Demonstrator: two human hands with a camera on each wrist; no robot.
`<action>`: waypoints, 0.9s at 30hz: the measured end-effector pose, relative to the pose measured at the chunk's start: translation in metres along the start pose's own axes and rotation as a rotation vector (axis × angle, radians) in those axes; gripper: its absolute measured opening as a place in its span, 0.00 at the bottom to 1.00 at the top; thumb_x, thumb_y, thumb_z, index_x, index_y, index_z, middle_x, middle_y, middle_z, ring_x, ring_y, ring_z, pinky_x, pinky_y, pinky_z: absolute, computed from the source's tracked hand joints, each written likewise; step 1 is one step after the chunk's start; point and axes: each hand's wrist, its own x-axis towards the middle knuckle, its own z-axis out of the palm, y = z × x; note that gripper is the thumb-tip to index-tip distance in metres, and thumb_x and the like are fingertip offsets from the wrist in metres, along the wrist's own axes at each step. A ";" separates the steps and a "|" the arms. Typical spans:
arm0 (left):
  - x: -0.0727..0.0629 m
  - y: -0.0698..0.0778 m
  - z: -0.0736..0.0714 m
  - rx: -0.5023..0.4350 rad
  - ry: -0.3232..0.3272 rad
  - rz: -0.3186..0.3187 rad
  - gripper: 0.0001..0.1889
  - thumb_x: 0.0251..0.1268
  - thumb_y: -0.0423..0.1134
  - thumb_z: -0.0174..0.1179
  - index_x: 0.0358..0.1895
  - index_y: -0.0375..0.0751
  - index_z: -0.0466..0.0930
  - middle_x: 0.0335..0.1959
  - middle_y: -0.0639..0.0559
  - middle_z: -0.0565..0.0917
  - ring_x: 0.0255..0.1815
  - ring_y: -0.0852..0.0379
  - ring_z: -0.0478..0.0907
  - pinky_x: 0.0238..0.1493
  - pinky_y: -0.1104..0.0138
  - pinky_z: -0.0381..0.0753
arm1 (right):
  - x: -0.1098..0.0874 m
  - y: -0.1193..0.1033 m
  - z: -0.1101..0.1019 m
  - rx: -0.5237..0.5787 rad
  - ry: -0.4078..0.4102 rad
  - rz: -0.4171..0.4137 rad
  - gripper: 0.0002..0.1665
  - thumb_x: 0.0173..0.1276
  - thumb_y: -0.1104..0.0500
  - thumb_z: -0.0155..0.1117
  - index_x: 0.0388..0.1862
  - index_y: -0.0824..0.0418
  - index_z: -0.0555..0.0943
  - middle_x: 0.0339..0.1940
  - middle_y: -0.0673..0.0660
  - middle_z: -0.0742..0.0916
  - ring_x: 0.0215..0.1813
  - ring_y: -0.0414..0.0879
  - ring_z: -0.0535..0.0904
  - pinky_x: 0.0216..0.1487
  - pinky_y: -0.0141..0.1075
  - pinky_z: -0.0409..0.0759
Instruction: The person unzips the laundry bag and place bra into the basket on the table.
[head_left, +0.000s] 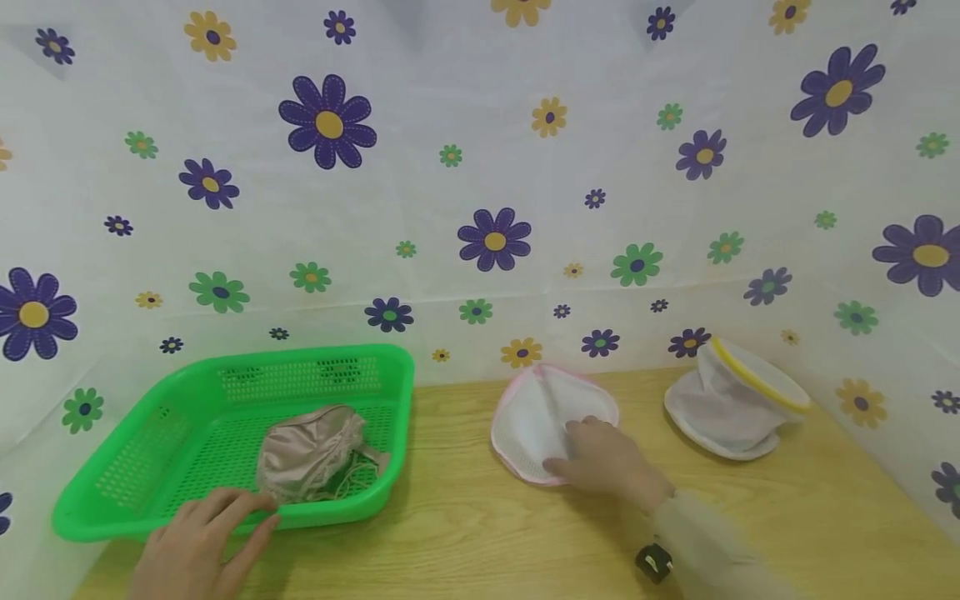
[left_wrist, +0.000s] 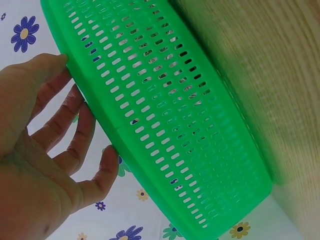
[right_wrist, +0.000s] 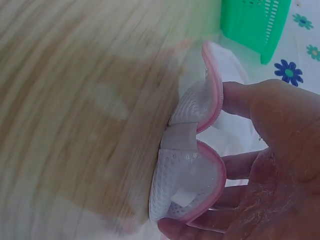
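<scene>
My right hand (head_left: 611,462) grips the near edge of a white mesh laundry bag (head_left: 528,417) with pink trim, lying on the table. In the right wrist view, thumb and fingers (right_wrist: 240,97) are spread along the bag's curved pink edge, with a white fabric tab between the two bulges. My left hand (head_left: 198,542) rests at the front rim of a green plastic basket (head_left: 330,510), its fingers relaxed. The left wrist view shows fingertips touching the rim above the slotted side. Inside the basket lies a crumpled beige satin bra (head_left: 307,450) with lace and a strap.
Another white mesh laundry bag (head_left: 723,408), with a yellow band round its raised top, stands at the right back. A small black object (head_left: 654,562) is beside the right sleeve (head_left: 708,533). A flower-patterned sheet (head_left: 420,192) hangs behind the wooden table (head_left: 450,533).
</scene>
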 end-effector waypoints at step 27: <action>0.002 0.001 -0.003 0.009 -0.052 -0.043 0.12 0.51 0.39 0.76 0.39 0.56 0.86 0.38 0.54 0.86 0.37 0.39 0.83 0.27 0.38 0.76 | 0.040 -0.040 0.020 -0.028 -0.059 -0.260 0.18 0.65 0.44 0.72 0.32 0.56 0.78 0.27 0.48 0.77 0.31 0.42 0.70 0.34 0.35 0.72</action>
